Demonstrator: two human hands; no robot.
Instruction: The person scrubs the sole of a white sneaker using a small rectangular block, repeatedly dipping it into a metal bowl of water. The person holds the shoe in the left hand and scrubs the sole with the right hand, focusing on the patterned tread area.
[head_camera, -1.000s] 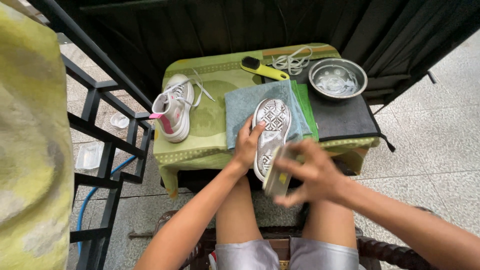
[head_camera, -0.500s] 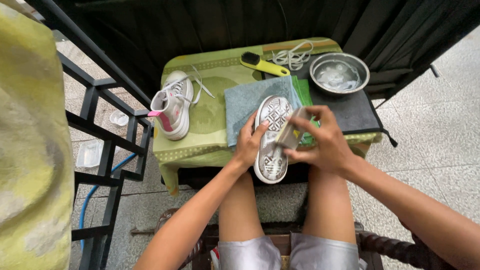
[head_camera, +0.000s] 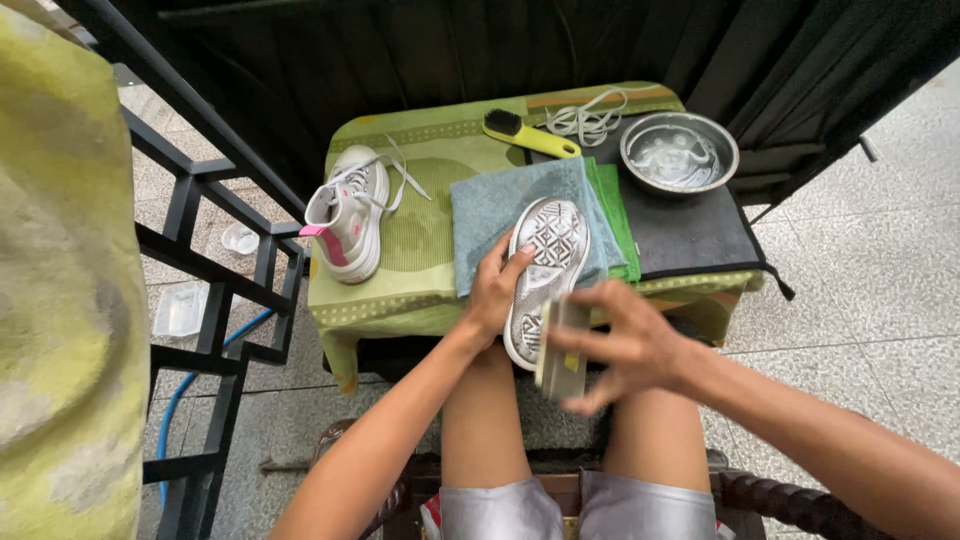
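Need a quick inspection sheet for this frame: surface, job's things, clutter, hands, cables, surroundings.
Surface: small table under a green cloth, with a dark mat on its right side.
Job's things: white shoe lying sole up on a blue towel over a green cloth layer; brush at the shoe's heel end.
Clutter: second white shoe with pink tab, upright at left; yellow-handled brush; loose white laces; metal bowl on the mat.
Hands: left hand grips the shoe's side; right hand holds the brush, blurred.
Cables: blue hose on the floor at left.
Surroundings: black metal railing, dark curtain behind, tiled floor, yellow-green fabric at far left.
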